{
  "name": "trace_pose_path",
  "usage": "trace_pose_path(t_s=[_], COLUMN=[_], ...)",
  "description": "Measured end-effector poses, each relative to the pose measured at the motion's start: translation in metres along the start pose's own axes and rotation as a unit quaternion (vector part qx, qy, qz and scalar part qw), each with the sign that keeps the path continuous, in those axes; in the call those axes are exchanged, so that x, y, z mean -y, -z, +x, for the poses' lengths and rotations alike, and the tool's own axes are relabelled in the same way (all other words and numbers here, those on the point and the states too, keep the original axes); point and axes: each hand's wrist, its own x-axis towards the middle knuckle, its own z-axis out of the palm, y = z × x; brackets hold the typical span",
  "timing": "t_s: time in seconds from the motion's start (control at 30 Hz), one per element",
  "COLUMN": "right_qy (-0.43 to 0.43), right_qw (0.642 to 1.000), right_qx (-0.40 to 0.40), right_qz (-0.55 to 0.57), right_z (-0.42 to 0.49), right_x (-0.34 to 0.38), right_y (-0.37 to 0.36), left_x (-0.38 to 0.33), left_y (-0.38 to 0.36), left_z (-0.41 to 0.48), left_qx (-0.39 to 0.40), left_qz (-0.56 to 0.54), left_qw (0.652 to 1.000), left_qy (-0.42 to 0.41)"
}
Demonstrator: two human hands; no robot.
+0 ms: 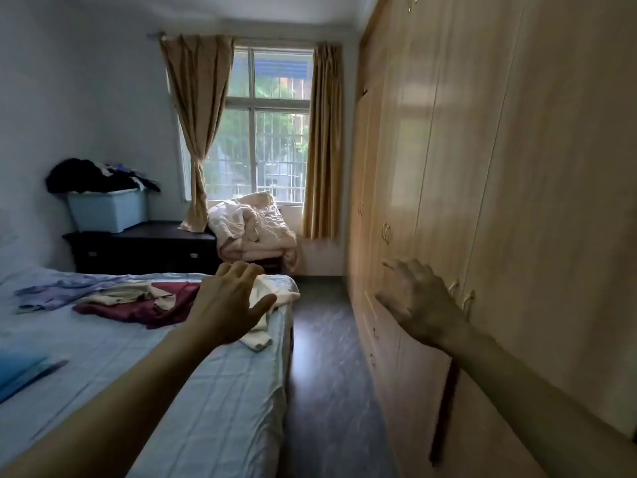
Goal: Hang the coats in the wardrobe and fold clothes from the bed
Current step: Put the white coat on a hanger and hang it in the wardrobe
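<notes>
While both arms stretch out ahead of me, my left hand (229,305) hangs over the foot end of the bed (213,391), fingers straight and slightly spread, holding nothing. My right hand (417,301) is likewise open with its fingers splayed, raised in front of a wardrobe (517,167) door just beside a pair of metal handles (468,300); I cannot tell whether the fingertips touch the wood. The wardrobe doors in view are shut, though a dark gap runs along one door edge below my right forearm.

The clothes lie loose on the bed's light blue checked sheet: a lavender garment (69,288) furthest left, a beige garment (138,293) resting partly on a maroon garment (138,308), and a white garment (287,295) at the bed's corner, partly hidden behind my left hand. Beyond the bed stands a dark dresser (144,250) carrying a light blue storage bin (107,212) heaped with dark clothes (93,175). A crumpled quilt (255,229) sits piled under the window (275,132).
</notes>
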Motion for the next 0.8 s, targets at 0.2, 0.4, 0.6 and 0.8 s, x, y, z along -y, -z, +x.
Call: trace_pose_path(t_s=[0.2, 0.4, 0.6, 0.8], right_qy=[-0.045, -0.066, -0.069, -0.057], right_qw=[0.996, 0.989, 0.984, 0.987], right_qx=[-0.025, -0.022, -0.013, 0.016], right_qz=[0.079, 0.134, 0.163, 0.147], right_z=[0.044, 0.081, 0.121, 0.185], right_x=[-0.061, -0.104, -0.135, -0.165], right_y=[-0.033, -0.075, -0.123, -0.186], left_x=[-0.035, -0.057, -0.045, -0.011], left_y=[-0.06, -0.11, -0.161, -0.243], left_z=[0.067, 0.12, 0.166, 0.215], left_qx=[0.008, 0.023, 0.039, 0.051], left_qz=[-0.016, 0.005, -0.003, -0.033], left_qw=[1.0, 1.0, 0.999, 0.997], left_qy=[0.021, 0.009, 0.033, 0.055])
